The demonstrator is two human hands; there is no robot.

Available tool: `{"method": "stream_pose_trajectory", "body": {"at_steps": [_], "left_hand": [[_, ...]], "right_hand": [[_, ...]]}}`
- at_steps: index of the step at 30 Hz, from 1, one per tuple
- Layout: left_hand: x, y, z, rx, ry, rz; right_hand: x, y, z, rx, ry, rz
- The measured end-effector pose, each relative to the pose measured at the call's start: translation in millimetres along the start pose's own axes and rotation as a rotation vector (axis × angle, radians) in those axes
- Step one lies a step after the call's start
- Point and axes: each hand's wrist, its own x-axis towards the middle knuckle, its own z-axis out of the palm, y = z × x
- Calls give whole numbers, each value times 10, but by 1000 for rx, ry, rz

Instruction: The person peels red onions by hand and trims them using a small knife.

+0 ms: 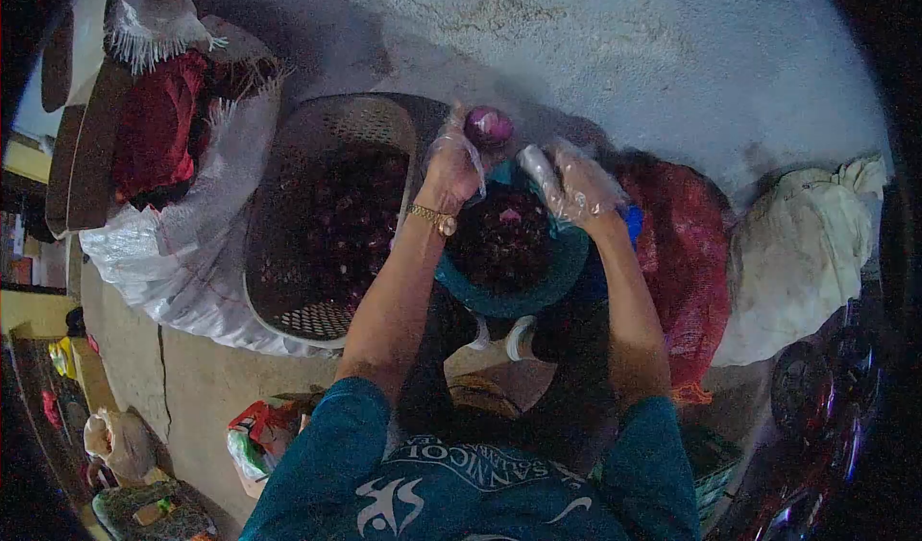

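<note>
My left hand point(453, 168), in a clear plastic glove and with a gold watch on the wrist, holds a purple-red onion point(488, 126) at its fingertips, above the far rim of a teal basin point(514, 301). Dark red onion pieces or skins point(509, 243) fill much of the basin. My right hand point(581, 187), also in a clear glove, is over the basin's right side, apart from the onion. Its fingers are curled, and what they hold, if anything, cannot be made out.
Left of the basin stands a large perforated basket point(298, 322) with dark red onions. A white woven sack point(182, 262) with red cloth-like material lies beyond it. On the right are a red mesh sack point(677, 262) and a pale sack point(797, 253). A rough wall point(672, 61) rises behind.
</note>
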Motion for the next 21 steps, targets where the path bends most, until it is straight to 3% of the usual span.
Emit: {"method": "stream_pose_trajectory", "body": {"at_steps": [3,5,13,16,21], "left_hand": [[-16,-28,33,17,24,9],[-51,-67,39,143,-30,37],[-15,-208,57,159,-128,-71],[-4,-207,37,157,-132,-82],[-18,-202,44,184,-118,-64]], "right_hand": [[67,-89,-38,-41,179,95],[56,-194,-157,-74,153,113],[43,-206,-125,-98,143,197],[46,-155,-75,-129,238,91],[76,-169,-130,-71,109,134]]}}
